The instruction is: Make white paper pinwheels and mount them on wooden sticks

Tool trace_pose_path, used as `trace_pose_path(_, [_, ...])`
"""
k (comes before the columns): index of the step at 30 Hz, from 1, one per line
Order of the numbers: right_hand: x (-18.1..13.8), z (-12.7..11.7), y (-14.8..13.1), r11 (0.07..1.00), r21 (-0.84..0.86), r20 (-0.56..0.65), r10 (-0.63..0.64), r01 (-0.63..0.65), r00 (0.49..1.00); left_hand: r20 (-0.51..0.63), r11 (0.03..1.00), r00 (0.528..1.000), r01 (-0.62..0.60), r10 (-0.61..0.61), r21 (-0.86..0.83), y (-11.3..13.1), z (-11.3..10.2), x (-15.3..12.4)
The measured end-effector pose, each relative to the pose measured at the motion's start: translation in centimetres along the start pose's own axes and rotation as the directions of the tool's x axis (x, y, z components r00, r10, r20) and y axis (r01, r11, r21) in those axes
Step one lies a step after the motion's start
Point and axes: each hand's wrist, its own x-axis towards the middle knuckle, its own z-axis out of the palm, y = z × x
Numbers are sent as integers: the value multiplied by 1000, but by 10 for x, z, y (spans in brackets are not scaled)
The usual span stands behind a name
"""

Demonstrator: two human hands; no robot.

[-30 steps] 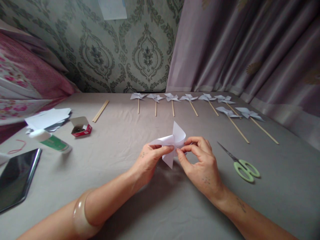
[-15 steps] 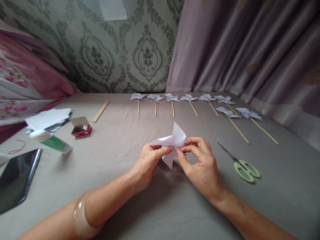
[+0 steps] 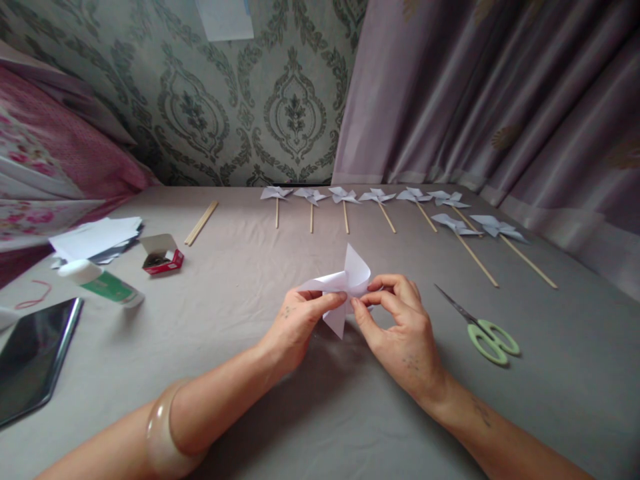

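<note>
A white paper pinwheel (image 3: 358, 268), with no stick visible on it, is held between my two hands above the table. My left hand (image 3: 295, 327) is closed on its left side, thumb pressed near the middle. On the other side my right hand (image 3: 403, 333) pinches the paper close to the centre with thumb and fingertips. Whatever lies under those fingertips is hidden. To the right of my right hand lie scissors (image 3: 480, 327) with pale green handles, their blades pointing away to the left.
Several finished pinwheels on sticks (image 3: 379, 197) lie at the back and right. At left are loose wooden sticks (image 3: 201, 223), a small red open box (image 3: 163, 260), a glue stick (image 3: 107, 285), a paper stack (image 3: 95, 238), a red string (image 3: 40, 293) and a black tablet (image 3: 37, 360).
The pinwheel and both hands have shifted very slightly to the left; the grip looks the same. Nothing else has visibly moved.
</note>
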Motion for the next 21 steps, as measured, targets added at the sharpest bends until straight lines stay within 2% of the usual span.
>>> trace_pose_path(8, [0, -3, -4, 998, 57, 38, 12, -15, 999, -45, 999, 998, -37, 37, 3, 1, 1, 2])
trace_pose_path(13, [1, -5, 2, 972, 141, 6, 187, -186, 982, -50, 999, 998, -34, 35, 30, 0, -3, 5])
trace_pose_path(16, [3, -5, 6, 927, 204, 137, 293, -316, 946, -14, 997, 999, -32, 33, 73, 1, -2, 3])
trace_pose_path(19, [5, -6, 4, 879, 271, 314, 304, -392, 899, 52, 994, 998, -32, 27, 103, 3, 1, 0])
trace_pose_path(21, [6, -7, 1, 861, 287, 386, 296, -419, 874, 70, 992, 997, -23, 15, 120, 3, 2, -1])
